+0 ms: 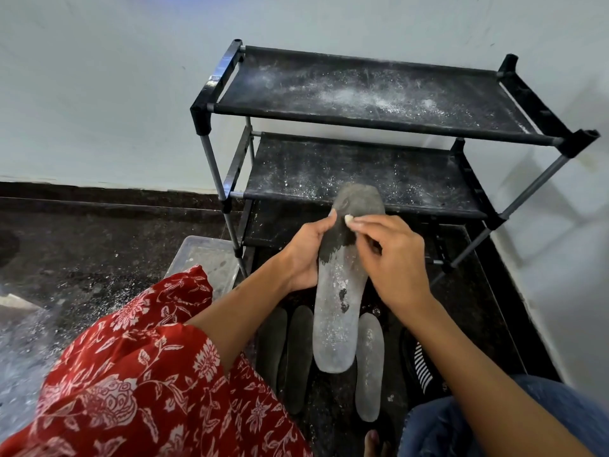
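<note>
Insole [339,324], thin and dusty, looks light and bendy; it hangs over the floor just near of the shoe rack [362,127]. The left hand [303,255] curls round its left edge at mid-length, a sound hold. The right hand [392,258] pinches a small white wad [348,219] against its dark far part. Spare insoles [298,357] lie beneath and a plastic tub [204,255] sits to the left, neither in the way.

**Four Insoles, One Rack**

Four insoles: one held insole [339,291], two dark insoles [273,344] [298,357] near left, one grey insole [370,364] near right. One rack [362,94] with three shelves. One clear tub [211,258], one striped shoe [420,364], one small white lump [348,219]. Two hands: left hand [306,255], right hand [392,258].
</note>
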Demonstrator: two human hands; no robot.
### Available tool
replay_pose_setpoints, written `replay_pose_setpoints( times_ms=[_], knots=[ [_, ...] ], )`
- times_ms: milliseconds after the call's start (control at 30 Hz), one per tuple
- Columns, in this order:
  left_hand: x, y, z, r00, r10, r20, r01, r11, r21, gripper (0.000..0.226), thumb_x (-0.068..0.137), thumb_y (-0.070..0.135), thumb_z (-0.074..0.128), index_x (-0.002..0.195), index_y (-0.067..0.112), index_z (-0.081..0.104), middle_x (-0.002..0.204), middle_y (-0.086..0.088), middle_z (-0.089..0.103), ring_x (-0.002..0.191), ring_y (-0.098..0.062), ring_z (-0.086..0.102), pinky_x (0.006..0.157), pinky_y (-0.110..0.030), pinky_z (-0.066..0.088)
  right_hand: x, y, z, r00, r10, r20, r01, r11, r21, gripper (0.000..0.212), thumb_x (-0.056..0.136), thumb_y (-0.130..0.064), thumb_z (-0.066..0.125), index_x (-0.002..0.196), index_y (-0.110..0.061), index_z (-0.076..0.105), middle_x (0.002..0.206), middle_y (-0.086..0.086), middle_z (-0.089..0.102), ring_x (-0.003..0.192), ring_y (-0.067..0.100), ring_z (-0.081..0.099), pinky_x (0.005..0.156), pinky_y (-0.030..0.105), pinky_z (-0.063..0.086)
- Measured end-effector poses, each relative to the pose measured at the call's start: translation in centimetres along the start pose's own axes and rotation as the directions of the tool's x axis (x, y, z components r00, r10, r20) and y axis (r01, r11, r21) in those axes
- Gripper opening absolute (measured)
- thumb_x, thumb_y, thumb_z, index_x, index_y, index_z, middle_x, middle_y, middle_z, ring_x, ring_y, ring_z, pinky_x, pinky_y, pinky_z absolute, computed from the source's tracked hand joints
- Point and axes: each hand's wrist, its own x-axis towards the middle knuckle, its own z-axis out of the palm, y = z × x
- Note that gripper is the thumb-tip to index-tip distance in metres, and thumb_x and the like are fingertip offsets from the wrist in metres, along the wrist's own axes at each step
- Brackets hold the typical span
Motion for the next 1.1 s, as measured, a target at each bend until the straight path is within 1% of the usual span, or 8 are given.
replay_pose_setpoints(
  times_ms=[167, 367, 433, 567, 667, 800, 900, 1100],
  knots=[
    [0.1, -0.2, 0.0, 0.997, -0.046, -0.061, 0.047, 0.999, 0.025, 0.048, 0.097, 0.047, 0.038, 0.106, 0.008, 0.064, 0.093, -0.011, 0.068, 0.082, -0.021, 0.067, 0.074, -0.032, 0.056, -0.5, -0.2, 0.6, 0.982, -0.018, 0.186, 0.031, 0.997, -0.067, 0.02, 0.075, 0.005, 0.068, 0.092, -0.004, 0.074, 0.095, 0.008, 0.072, 0.089, 0.024, 0.066, 0.085, 0.03, 0.05],
    [0.0, 0.0, -0.5, 0.994, -0.009, -0.111, 0.006, 1.0, -0.029, 0.05, 0.096, 0.047, 0.042, 0.103, 0.005, 0.068, 0.099, -0.012, 0.072, 0.088, -0.021, 0.07, 0.072, -0.03, 0.057, -1.0, -1.2, 0.8, 0.919, -0.088, 0.384, 0.105, 0.994, -0.023, 0.018, 0.07, -0.001, 0.066, 0.081, -0.011, 0.076, 0.087, 0.0, 0.074, 0.082, 0.019, 0.066, 0.079, 0.035, 0.054],
    [-0.1, 0.1, -0.5, 0.995, -0.008, -0.096, 0.005, 0.999, -0.038, 0.05, 0.095, 0.048, 0.042, 0.102, 0.005, 0.068, 0.097, -0.012, 0.072, 0.087, -0.021, 0.07, 0.07, -0.029, 0.057, -1.1, -1.3, 0.7, 0.94, -0.096, 0.327, 0.092, 0.995, 0.026, 0.017, 0.07, -0.001, 0.066, 0.08, -0.01, 0.076, 0.085, 0.0, 0.073, 0.08, 0.017, 0.066, 0.079, 0.034, 0.053],
    [-0.1, 0.1, -0.1, 0.998, -0.021, -0.057, 0.022, 1.0, 0.023, 0.051, 0.096, 0.049, 0.038, 0.103, 0.008, 0.067, 0.092, -0.012, 0.071, 0.083, -0.022, 0.069, 0.072, -0.031, 0.057, -0.6, -0.9, 0.4, 0.997, -0.054, 0.056, 0.053, 0.998, 0.016, 0.019, 0.076, 0.003, 0.067, 0.092, -0.004, 0.074, 0.093, 0.005, 0.072, 0.088, 0.017, 0.065, 0.086, 0.021, 0.047],
    [-0.1, 0.0, -0.1, 0.998, -0.018, -0.053, 0.02, 0.999, 0.029, 0.051, 0.097, 0.049, 0.036, 0.109, 0.008, 0.064, 0.097, -0.012, 0.068, 0.088, -0.022, 0.066, 0.079, -0.033, 0.055, -0.5, -0.8, 0.7, 0.993, -0.032, 0.115, 0.038, 0.998, -0.042, 0.021, 0.079, 0.004, 0.065, 0.097, -0.002, 0.072, 0.098, 0.01, 0.071, 0.093, 0.024, 0.065, 0.088, 0.019, 0.044],
    [-0.2, 0.1, -0.4, 0.999, -0.037, -0.005, 0.037, 0.999, 0.039, 0.045, 0.097, 0.041, 0.04, 0.1, 0.008, 0.07, 0.091, -0.01, 0.07, 0.084, -0.02, 0.067, 0.076, -0.032, 0.055, -0.8, -0.8, 0.8, 0.977, -0.098, 0.187, 0.12, 0.986, -0.112, 0.022, 0.075, 0.003, 0.063, 0.095, 0.0, 0.071, 0.094, 0.012, 0.07, 0.09, 0.028, 0.065, 0.08, 0.033, 0.055],
    [-0.3, 0.1, -0.2, 0.999, -0.045, 0.011, 0.044, 0.998, 0.051, 0.042, 0.098, 0.035, 0.04, 0.095, 0.011, 0.074, 0.091, -0.009, 0.071, 0.085, -0.02, 0.069, 0.074, -0.031, 0.056, -0.4, -0.4, 0.7, 0.98, -0.099, 0.173, 0.126, 0.981, -0.147, 0.02, 0.073, 0.005, 0.066, 0.092, 0.0, 0.072, 0.09, 0.011, 0.071, 0.085, 0.028, 0.065, 0.072, 0.037, 0.057],
    [-0.1, 0.0, -0.3, 0.998, -0.05, -0.048, 0.052, 0.998, 0.04, 0.048, 0.099, 0.044, 0.035, 0.102, 0.008, 0.067, 0.088, -0.009, 0.072, 0.08, -0.019, 0.07, 0.068, -0.03, 0.057, -0.6, -0.7, 1.1, 0.984, -0.086, 0.155, 0.096, 0.994, -0.054, 0.022, 0.074, 0.007, 0.065, 0.091, -0.003, 0.073, 0.09, 0.008, 0.071, 0.084, 0.024, 0.065, 0.076, 0.034, 0.055]
  ],
)
